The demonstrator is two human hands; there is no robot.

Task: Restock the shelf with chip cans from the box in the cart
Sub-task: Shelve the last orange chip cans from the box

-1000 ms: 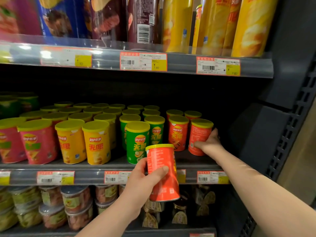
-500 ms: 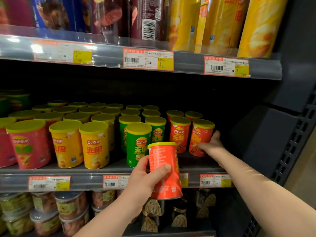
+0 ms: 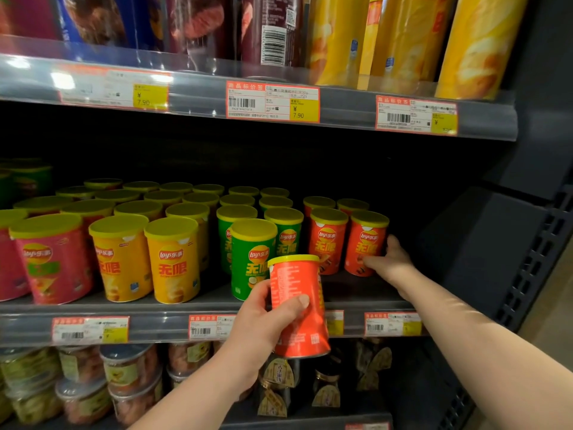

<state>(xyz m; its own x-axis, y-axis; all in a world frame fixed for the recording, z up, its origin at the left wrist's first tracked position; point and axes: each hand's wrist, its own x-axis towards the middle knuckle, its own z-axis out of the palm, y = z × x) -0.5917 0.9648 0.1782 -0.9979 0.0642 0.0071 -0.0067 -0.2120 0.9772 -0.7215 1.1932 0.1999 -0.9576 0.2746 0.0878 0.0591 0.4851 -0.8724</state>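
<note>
Head view: looks at the middle shelf [image 3: 155,325] of short Lay's cans, from the front and slightly above.
Left hand [image 3: 263,324]: grasps a red chip can [image 3: 294,274]; thumb lies across its printed side, fingers wrapped round the back.
Held can position: in the air in front of the price rail [image 3: 350,321], near upright with a slight tilt. It overlaps the front green can [image 3: 252,259] and is not on the shelf.
Right hand [image 3: 392,262]: reaches to the right end of the shelf. Its fingers clasp the front-right red can [image 3: 366,243], thumb low on the front, the rest round the far side.
Front-right red can: stands upright on the shelf board, just beside a second red can [image 3: 327,240]; two more red lids show behind.
Change vs 0.5 s ago: almost none. The left hand keeps the same grip at the same spot before the rail, and the right hand stays on the same can.
Change vs 1.0 s ago: only the view has shifted a little; no can on the shelf has moved.
Left of green: yellow cans [image 3: 172,259], then pink cans [image 3: 49,259], in rows running back.
Upper shelf [image 3: 198,97]: tall chip tubes [image 3: 477,45], price tags on the rail.
Lower shelf: lidded tubs [image 3: 130,373] at left, small dark packs under the held can.
</note>
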